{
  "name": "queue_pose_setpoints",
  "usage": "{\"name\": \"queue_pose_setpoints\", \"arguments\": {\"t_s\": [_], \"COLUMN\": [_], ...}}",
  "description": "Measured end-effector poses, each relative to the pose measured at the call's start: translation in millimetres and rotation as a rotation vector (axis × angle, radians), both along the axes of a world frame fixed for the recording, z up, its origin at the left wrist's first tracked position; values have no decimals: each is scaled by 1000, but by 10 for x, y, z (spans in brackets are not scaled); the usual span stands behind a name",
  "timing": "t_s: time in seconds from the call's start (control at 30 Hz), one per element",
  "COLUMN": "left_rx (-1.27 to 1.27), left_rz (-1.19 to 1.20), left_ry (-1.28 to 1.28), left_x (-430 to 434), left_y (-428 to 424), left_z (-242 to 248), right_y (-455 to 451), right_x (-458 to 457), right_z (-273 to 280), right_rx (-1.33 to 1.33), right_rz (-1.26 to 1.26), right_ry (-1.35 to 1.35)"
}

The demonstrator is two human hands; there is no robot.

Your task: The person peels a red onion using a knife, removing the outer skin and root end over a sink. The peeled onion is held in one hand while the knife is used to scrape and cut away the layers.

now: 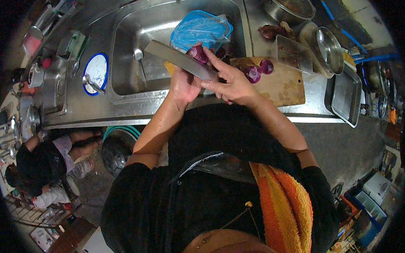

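A red onion [197, 54] rests in my left hand [186, 86], above the sink's right front edge. My right hand [237, 81] grips a broad-bladed kitchen knife [178, 58]. Its handle is hidden in that hand, and the blade points to the upper left, crossing in front of the onion. My right index finger reaches towards the onion's side; whether it touches is hard to tell. Two peeled red onions, one [252, 74] nearer and another [266, 66] farther right, sit on the wooden cutting board [285, 89] beside my right hand.
A blue plastic basket [174, 37] with clear plastic film is in the steel sink [124, 70], as is a ladle [138, 54]. Left stands a blue-rimmed plate [96, 69]; right, a clear plastic container [292, 54] and metal tray [347, 89]. Another person [42, 164] is at lower left.
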State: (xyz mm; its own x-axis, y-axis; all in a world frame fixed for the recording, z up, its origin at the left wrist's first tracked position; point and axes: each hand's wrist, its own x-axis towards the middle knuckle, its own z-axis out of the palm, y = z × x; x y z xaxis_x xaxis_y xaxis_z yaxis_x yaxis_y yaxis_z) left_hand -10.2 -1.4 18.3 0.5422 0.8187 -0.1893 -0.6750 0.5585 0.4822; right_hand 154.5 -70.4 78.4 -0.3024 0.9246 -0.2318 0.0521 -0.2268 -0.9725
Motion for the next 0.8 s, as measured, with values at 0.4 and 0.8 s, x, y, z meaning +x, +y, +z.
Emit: {"name": "queue_pose_setpoints", "arguments": {"t_s": [0.4,0.8], "left_rx": [354,135], "left_rz": [252,238], "left_ry": [393,312], "left_x": [95,146], "left_y": [-80,-151], "left_z": [0,86], "right_y": [17,66], "right_x": [2,137], "right_z": [-27,-151], "right_rx": [-21,-78], "right_rz": [27,26], "right_ry": [57,287]}}
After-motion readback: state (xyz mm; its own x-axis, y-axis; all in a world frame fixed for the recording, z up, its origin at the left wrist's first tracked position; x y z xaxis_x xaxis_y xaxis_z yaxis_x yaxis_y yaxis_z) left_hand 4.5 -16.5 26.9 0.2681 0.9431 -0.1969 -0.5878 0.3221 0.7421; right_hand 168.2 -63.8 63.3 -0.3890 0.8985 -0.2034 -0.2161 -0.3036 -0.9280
